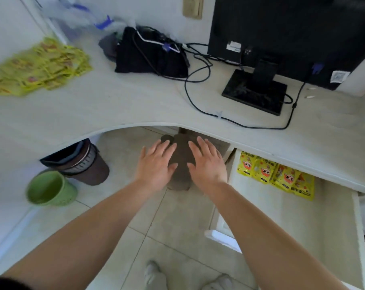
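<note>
My left hand [156,164] and my right hand [206,162] are stretched out side by side in front of the white desk's curved front edge [156,124], palms down, fingers straight and spread, holding nothing. Between and behind them a brown-grey object [180,162] lies on the tiled floor under the desk, partly hidden by both hands. At my right an open white drawer [286,216] holds several yellow snack packets [275,174] at its back. A pile of the same yellow packets [39,68] lies on the desk at the far left, blurred.
A black monitor [290,30] on its stand, black cables [198,80] and a black bag [148,55] occupy the desk's back. Under the desk at left stand a brown bin [81,162] and a green basket [50,189]. My feet [188,277] show at the bottom.
</note>
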